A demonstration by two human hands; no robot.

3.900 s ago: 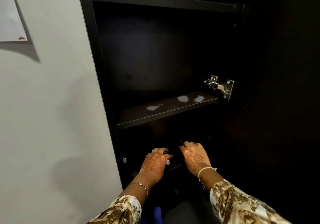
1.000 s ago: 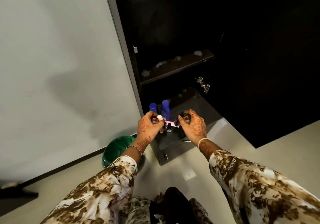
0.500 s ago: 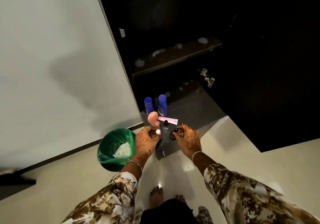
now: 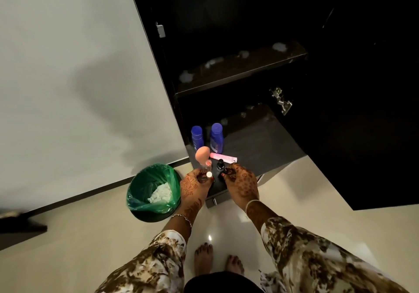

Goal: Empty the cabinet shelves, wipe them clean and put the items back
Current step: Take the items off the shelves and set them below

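Note:
The dark cabinet stands open; its middle shelf [image 4: 238,75] carries whitish smudges. On the bottom board [image 4: 260,147], near the front left, stand two blue bottles [image 4: 216,137], a peach sponge [image 4: 202,154], a pink tube [image 4: 223,157] lying flat and a small black bottle [image 4: 220,164]. My left hand [image 4: 196,185] is closed on a small white-capped bottle [image 4: 209,175] at the board's front edge. My right hand [image 4: 241,183] is closed on a small dark bottle [image 4: 224,172], mostly hidden by my fingers.
A bin with a green liner [image 4: 154,192] holding crumpled white paper stands on the floor left of the cabinet. The open cabinet door [image 4: 362,111] hangs at the right, with a metal hinge [image 4: 281,101]. My bare feet [image 4: 217,260] stand on the glossy floor.
My hands came down from the middle shelf's level to the bottom board's front edge with small bottles. My view tilted down, bringing the bin and my feet into sight.

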